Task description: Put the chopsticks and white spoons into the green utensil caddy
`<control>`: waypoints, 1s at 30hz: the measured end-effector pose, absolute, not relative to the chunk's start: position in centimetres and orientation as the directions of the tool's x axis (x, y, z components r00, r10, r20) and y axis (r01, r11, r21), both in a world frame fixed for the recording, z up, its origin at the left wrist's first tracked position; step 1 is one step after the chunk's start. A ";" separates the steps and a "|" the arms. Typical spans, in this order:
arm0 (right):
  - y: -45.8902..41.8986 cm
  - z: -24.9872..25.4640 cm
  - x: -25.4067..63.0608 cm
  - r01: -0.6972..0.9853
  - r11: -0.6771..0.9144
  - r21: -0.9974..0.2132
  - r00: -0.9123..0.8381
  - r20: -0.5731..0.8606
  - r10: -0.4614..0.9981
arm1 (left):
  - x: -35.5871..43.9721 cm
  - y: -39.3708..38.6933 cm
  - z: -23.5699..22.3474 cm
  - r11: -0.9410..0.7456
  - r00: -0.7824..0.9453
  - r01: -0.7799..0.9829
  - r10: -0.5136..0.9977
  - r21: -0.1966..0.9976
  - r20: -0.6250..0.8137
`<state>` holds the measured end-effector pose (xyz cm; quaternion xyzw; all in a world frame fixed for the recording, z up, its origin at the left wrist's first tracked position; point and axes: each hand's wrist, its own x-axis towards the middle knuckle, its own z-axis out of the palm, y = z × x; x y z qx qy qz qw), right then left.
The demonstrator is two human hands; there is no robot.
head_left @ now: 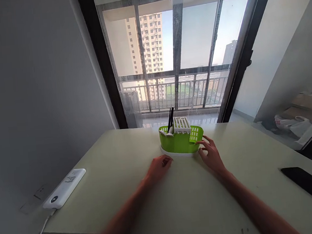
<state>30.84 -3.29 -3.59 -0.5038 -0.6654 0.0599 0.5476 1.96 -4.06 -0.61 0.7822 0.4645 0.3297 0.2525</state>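
A bright green utensil caddy point(178, 144) stands upright on a white oval base tray point(182, 154) towards the back of the table. A white slotted rack point(182, 123) sits across its top. In its left part are black chopsticks point(171, 117) and white spoons point(168, 133). My left hand point(160, 166) rests on the table by the front left of the tray, fingers curled in, with nothing visible in them. At the caddy's right end is my right hand point(210, 156), its fingers apart and the fingertips against the green side. I cannot tell whether they press on it.
The pale table point(119, 196) reaches to a glass sliding door point(178, 56). A white power strip point(65, 188) with a cable lies along the left edge. On the right lies a flat black object point(310, 183). Bags point(295, 124) and boxes stand beyond the table.
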 end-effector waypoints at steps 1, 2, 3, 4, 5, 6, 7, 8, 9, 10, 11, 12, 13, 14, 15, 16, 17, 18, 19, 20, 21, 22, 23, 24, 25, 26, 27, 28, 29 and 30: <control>-3.3 -3.5 30.9 0.609 0.484 -0.628 0.116 0.674 0.729 | 1.8 -3.7 -0.7 -0.409 0.292 0.557 0.911 0.722 0.291; -3.4 -3.4 30.9 0.613 0.483 -0.626 0.125 0.680 0.723 | 1.6 -3.4 -0.8 -0.378 0.230 0.552 0.926 0.743 0.300; -3.4 -3.4 30.9 0.615 0.482 -0.624 0.132 0.685 0.717 | 1.4 -3.1 -0.8 -0.349 0.171 0.543 0.936 0.763 0.307; -3.5 -3.3 30.9 0.617 0.482 -0.622 0.136 0.688 0.713 | 1.2 -2.9 -0.9 -0.325 0.119 0.531 0.943 0.783 0.310; -3.5 -3.2 30.9 0.618 0.483 -0.620 0.139 0.691 0.709 | 1.0 -2.6 -1.0 -0.304 0.077 0.516 0.947 0.801 0.311; -3.6 -3.1 30.9 0.617 0.485 -0.619 0.140 0.693 0.707 | 0.9 -2.4 -1.1 -0.288 0.041 0.499 0.950 0.817 0.310; -3.7 -3.1 30.9 0.615 0.488 -0.619 0.139 0.695 0.706 | 0.8 -2.1 -1.1 -0.275 0.007 0.481 0.950 0.832 0.311; -3.8 -3.0 30.9 0.612 0.491 -0.620 0.140 0.696 0.704 | 0.7 -1.8 -1.1 -0.264 -0.029 0.464 0.950 0.846 0.312; -3.8 -3.0 30.8 0.608 0.494 -0.621 0.140 0.697 0.704 | 0.6 -1.3 -1.0 -0.253 -0.066 0.446 0.947 0.859 0.314; -3.9 -3.0 30.8 0.604 0.497 -0.623 0.141 0.697 0.703 | 0.4 -0.6 -0.8 -0.242 -0.106 0.426 0.944 0.872 0.314; -3.9 -3.0 30.7 0.600 0.499 -0.625 0.141 0.697 0.704 | 0.2 0.2 -0.5 -0.230 -0.143 0.402 0.940 0.886 0.309; -4.0 -3.1 30.6 0.597 0.500 -0.627 0.140 0.696 0.705 | 0.0 1.2 0.0 -0.218 -0.170 0.374 0.939 0.902 0.298; -4.0 -3.2 30.5 0.596 0.500 -0.629 0.140 0.694 0.706 | -0.3 2.3 0.6 -0.205 -0.184 0.339 0.943 0.918 0.279; -3.9 -3.3 30.4 0.596 0.497 -0.631 0.142 0.692 0.708 | -0.6 3.4 1.4 -0.195 -0.180 0.299 0.950 0.934 0.256; -3.9 -3.4 30.4 0.597 0.493 -0.633 0.146 0.690 0.709 | -0.9 4.6 2.2 -0.186 -0.156 0.254 0.961 0.949 0.230; -3.9 -3.5 30.3 0.600 0.486 -0.635 0.153 0.688 0.710 | -1.2 5.6 3.1 -0.177 -0.116 0.206 0.972 0.962 0.203; -3.8 -3.7 30.3 0.603 0.479 -0.638 0.162 0.685 0.710 | -1.4 6.6 4.0 -0.168 -0.062 0.158 0.982 0.973 0.179; -3.8 -3.8 30.2 0.606 0.471 -0.641 0.170 0.683 0.711 | -1.5 7.3 4.9 -0.162 -0.006 0.113 0.987 0.980 0.163; -3.8 -3.9 30.2 0.608 0.465 -0.643 0.176 0.680 0.711 | -1.5 7.9 5.7 -0.157 0.042 0.074 0.987 0.985 0.154; -3.8 -3.9 30.2 0.610 0.460 -0.645 0.180 0.678 0.713 | -1.4 8.4 6.6 -0.154 0.084 0.044 0.985 0.987 0.150; -3.8 -3.9 30.2 0.611 0.456 -0.647 0.182 0.675 0.715 | -1.1 8.7 7.3 -0.151 0.124 0.015 0.981 0.988 0.148; -3.7 -4.0 30.2 0.612 0.453 -0.649 0.183 0.673 0.717 | -0.7 8.8 8.0 -0.145 0.167 -0.012 0.975 0.989 0.145; -3.7 -4.0 30.3 0.612 0.450 -0.650 0.183 0.670 0.719 | -0.2 9.0 8.6 -0.133 0.220 -0.041 0.966 0.990 0.139; -3.7 -4.0 30.3 0.612 0.447 -0.652 0.183 0.667 0.722 | 0.3 9.1 9.2 -0.115 0.281 -0.071 0.951 0.991 0.130; -3.7 -3.9 30.3 0.612 0.445 -0.654 0.182 0.664 0.726 | 1.0 9.2 9.7 -0.095 0.335 -0.089 0.935 0.991 0.120; -3.7 -3.9 30.3 0.611 0.442 -0.656 0.181 0.660 0.729 | 1.6 9.3 10.2 -0.082 0.378 -0.092 0.919 0.992 0.111; -3.6 -3.9 30.4 0.611 0.439 -0.659 0.180 0.656 0.733 | 2.1 9.4 10.6 -0.075 0.411 -0.081 0.906 0.994 0.102; -3.6 -3.9 30.4 0.611 0.436 -0.661 0.180 0.652 0.737 | 2.6 9.5 11.0 -0.079 0.428 -0.058 0.898 0.995 0.096; -3.6 -3.9 30.4 0.611 0.433 -0.663 0.180 0.648 0.740 | 2.9 9.6 11.4 -0.086 0.439 -0.030 0.894 0.996 0.090; -3.5 -3.8 30.4 0.611 0.429 -0.665 0.180 0.645 0.743 | 3.2 9.7 11.8 -0.094 0.449 -0.001 0.890 0.996 0.085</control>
